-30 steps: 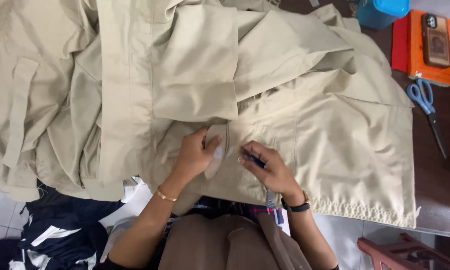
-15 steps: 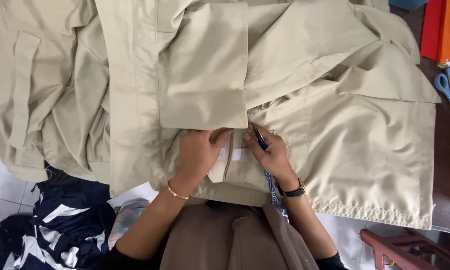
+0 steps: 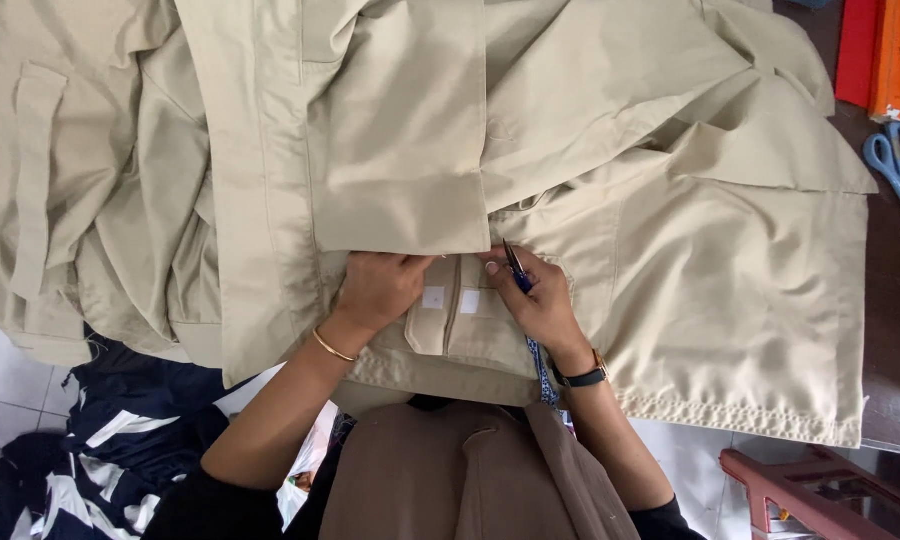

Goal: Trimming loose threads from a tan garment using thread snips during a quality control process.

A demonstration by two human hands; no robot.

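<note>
A large beige garment (image 3: pixel 610 200) spreads across a dark table (image 3: pixel 895 330), its upper folds running out of the top of the view and its bulk hiding most of the surface beneath. Near the lower edge of the cloth, a small flap (image 3: pixel 460 315) carrying two small white square patches lies between the person's two hands. The left hand (image 3: pixel 380 290), a thin gold bangle at its wrist, presses down on the fabric beside the flap, its fingertips tucked under a folded panel so that how far they spread cannot be told. The right hand (image 3: pixel 535 295), with a dark watch at the wrist, is closed around a small dark-handled tool (image 3: pixel 515 268) whose tip points up toward the fold; its exact kind is hard to make out. At the right edge, blue-handled scissors (image 3: pixel 895 165) rest on the table, partly cut off, below an orange box (image 3: pixel 895 60) also cropped. Dark blue-and-white cloth (image 3: pixel 90 450) lies heaped at lower left.
</note>
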